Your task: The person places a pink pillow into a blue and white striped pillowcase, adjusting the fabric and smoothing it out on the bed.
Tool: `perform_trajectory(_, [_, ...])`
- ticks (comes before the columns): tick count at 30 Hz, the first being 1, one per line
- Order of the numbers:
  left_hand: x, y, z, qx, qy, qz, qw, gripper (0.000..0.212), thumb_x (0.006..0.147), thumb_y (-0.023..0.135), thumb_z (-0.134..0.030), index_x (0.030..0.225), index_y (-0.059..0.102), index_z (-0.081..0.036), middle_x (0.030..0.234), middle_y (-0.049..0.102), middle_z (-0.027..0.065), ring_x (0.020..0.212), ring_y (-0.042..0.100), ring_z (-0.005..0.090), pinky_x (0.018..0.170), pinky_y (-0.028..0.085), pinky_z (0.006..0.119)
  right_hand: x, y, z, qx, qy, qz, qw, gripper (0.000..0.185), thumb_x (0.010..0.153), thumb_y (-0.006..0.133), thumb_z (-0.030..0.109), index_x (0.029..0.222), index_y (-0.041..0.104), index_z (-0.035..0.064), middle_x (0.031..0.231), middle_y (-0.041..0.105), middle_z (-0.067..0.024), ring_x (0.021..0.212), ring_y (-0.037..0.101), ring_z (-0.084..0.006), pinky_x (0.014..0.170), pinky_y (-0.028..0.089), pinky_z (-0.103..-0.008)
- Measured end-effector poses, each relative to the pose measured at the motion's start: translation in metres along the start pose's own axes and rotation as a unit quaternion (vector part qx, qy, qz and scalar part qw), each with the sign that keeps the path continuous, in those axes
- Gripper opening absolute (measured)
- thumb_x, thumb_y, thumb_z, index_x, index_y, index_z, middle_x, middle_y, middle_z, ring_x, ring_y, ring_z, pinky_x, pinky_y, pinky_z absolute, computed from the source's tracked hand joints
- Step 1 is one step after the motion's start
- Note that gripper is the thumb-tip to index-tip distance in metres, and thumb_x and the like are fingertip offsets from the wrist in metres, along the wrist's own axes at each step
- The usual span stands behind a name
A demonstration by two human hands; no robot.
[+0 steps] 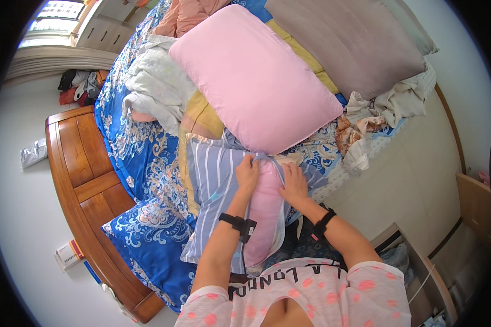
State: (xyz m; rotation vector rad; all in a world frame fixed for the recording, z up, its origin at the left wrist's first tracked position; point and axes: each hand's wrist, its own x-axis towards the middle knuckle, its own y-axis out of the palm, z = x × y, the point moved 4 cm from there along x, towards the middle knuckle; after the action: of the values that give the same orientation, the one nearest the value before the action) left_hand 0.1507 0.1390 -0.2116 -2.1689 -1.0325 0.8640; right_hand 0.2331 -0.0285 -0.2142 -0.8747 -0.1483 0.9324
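A blue-and-white striped pillowcase lies before me with a pink pillow partly inside it. The pink side shows through the case's gaping mouth, which faces right. My left hand pinches the mouth's edge near its far corner. On the opposite side of the opening, my right hand has its fingers curled on the case's other edge. Just beyond both hands rests a large pink pillow. A blue floral pillow sits to the left, by the wooden headboard.
A grey-brown pillow and crumpled cloths lie at the bed's far right. Left of the large pink pillow is a pale bunched blanket. An open drawer stands at lower right. A small box is beyond the headboard.
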Motion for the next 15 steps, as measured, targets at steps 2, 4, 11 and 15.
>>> perform_trajectory(2, [-0.005, -0.005, -0.006, 0.014, 0.008, -0.005, 1.000, 0.018, 0.086, 0.064, -0.018, 0.096, 0.064, -0.003, 0.068, 0.063, 0.0106, 0.056, 0.058, 0.0246, 0.058, 0.046, 0.038, -0.013, -0.001, -0.012, 0.007, 0.050, 0.032, 0.998, 0.034, 0.073, 0.068, 0.018, 0.104, 0.061, 0.0049, 0.121, 0.052, -0.0151, 0.102, 0.054, -0.0372, 0.084, 0.048, -0.0462])
perform_trajectory(4, [-0.018, -0.003, -0.035, 0.113, 0.028, 0.071, 0.991, 0.025, 0.084, 0.065, -0.017, 0.106, 0.063, -0.005, 0.087, 0.067, 0.0118, 0.079, 0.064, 0.0276, 0.073, 0.050, 0.038, -0.026, 0.006, -0.035, 0.013, 0.108, 0.063, 0.992, 0.027, 0.075, 0.066, 0.017, 0.098, 0.060, 0.0040, 0.111, 0.059, -0.0191, 0.087, 0.060, -0.0379, 0.075, 0.050, -0.0469])
perform_trajectory(11, [-0.100, 0.008, -0.025, 0.290, 0.467, 0.135, 0.825, 0.062, 0.074, 0.068, -0.018, 0.126, 0.048, 0.009, 0.137, 0.043, 0.0246, 0.130, 0.038, 0.0401, 0.110, 0.029, 0.048, -0.036, 0.006, -0.025, 0.281, 0.125, 0.070, 0.949, 0.018, 0.078, 0.059, 0.016, 0.075, 0.054, -0.0008, 0.064, 0.055, -0.0204, 0.060, 0.059, -0.0354, 0.056, 0.045, -0.0423])
perform_trajectory(15, [-0.099, 0.004, -0.047, 0.152, 0.366, 0.158, 0.904, 0.058, 0.070, 0.067, -0.017, 0.122, 0.053, 0.006, 0.130, 0.051, 0.0218, 0.128, 0.042, 0.0388, 0.111, 0.029, 0.049, -0.037, -0.016, 0.010, 0.342, 0.051, 0.101, 0.933, 0.016, 0.079, 0.057, 0.014, 0.074, 0.053, -0.0012, 0.065, 0.052, -0.0210, 0.054, 0.052, -0.0337, 0.054, 0.042, -0.0386])
